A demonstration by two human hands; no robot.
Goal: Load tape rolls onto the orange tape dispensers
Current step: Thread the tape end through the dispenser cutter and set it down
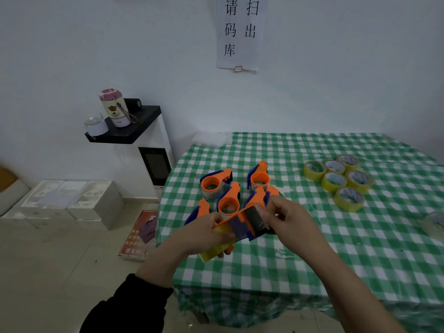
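- I hold one orange and blue plastic tape dispenser [242,224] between both hands, above the near left edge of the green and white checked tabletop [288,260]. Its long axis runs across me, left to right.
- My left hand [201,234] curls round the yellow tape roll [216,254] at its left end.
- My right hand [286,217] pinches the dark right end with curled fingers.
- The other orange dispensers [229,200] lie just beyond my hands.
- The spare yellow tape rolls [336,181] cluster well apart, toward the far right, so my right hand is nearer for the next roll.

Curled fingers [269,213], left hand [204,234], right hand [287,218]
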